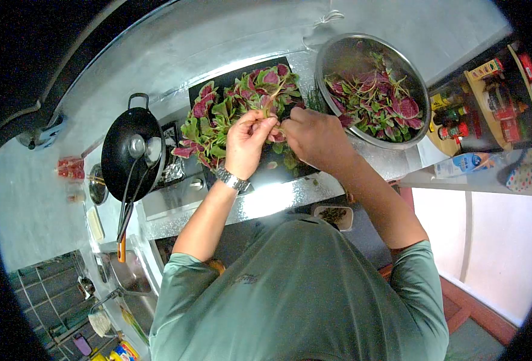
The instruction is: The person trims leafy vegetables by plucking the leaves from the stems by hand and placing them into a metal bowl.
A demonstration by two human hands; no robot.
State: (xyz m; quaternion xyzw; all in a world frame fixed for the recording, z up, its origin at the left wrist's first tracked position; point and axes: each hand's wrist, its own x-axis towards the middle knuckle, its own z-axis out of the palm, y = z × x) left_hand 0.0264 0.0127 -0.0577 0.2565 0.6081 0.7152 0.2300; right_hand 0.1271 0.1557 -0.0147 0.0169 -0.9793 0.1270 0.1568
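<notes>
A heap of red-and-green amaranth [217, 120] lies on a dark board [263, 188] on the counter. Over it, my left hand [248, 141], with a metal watch at the wrist, is closed in a pinch on an amaranth sprig [267, 108]. Close beside it, my right hand [315, 137] has its fingers curled at the lower part of the same sprig; its fingertips are partly hidden. More amaranth leaves [377, 105] lie in a large steel basin [423, 78] to the right.
To the left, a black wok [114, 135] on the stove holds a ladle [136, 146] and another long-handled utensil. Shelves with seasoning bottles [455, 114] stand at the right. Below the counter edge is a small container [347, 218] with dark scraps. A sink [130, 271] is at lower left.
</notes>
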